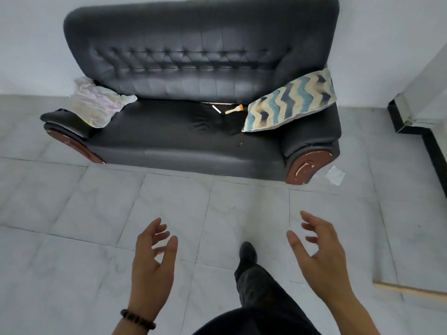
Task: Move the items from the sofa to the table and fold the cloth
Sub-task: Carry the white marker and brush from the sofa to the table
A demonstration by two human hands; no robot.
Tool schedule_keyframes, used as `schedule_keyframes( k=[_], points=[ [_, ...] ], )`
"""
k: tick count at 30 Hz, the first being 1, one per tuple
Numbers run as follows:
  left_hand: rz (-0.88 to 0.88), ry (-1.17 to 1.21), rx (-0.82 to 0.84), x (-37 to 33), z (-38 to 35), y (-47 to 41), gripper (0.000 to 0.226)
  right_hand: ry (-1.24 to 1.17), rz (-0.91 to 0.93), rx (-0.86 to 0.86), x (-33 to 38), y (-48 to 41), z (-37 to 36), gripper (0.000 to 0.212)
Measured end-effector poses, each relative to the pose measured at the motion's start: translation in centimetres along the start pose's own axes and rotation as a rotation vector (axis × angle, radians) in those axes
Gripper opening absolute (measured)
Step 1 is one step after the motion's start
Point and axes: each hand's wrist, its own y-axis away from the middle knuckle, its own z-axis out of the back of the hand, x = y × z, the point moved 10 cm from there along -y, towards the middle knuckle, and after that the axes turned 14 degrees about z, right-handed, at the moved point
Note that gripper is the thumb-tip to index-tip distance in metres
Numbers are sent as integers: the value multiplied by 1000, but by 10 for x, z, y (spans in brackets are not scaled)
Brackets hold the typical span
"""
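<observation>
A black leather sofa stands against the wall ahead. A crumpled white cloth lies over its left armrest and seat corner. Near the back of the seat lie a small white stick and a small brush with an orange band. A zigzag-patterned cushion leans on the right armrest. My left hand and my right hand hang over the floor in front of the sofa, fingers loosely spread, holding nothing. No table is in view.
Grey floor tiles stretch between me and the sofa. A scrap of white paper lies by the sofa's right foot. A wooden edge shows at lower right. My dark-trousered leg and shoe step forward.
</observation>
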Motion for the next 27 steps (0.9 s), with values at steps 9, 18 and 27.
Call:
schedule_keyframes(
  k=[9,18,27],
  points=[
    [-53,39,-115,-140,-5,-193,41,-55,162,47,58,-272,-59,48],
    [45,60,-2,-144,-81,-394,38,-21,65,42,19,-438,-146,49],
    [96,20,157,-198,-141,-616,36,24,-162,44,-10,-593,-215,49]
  ],
)
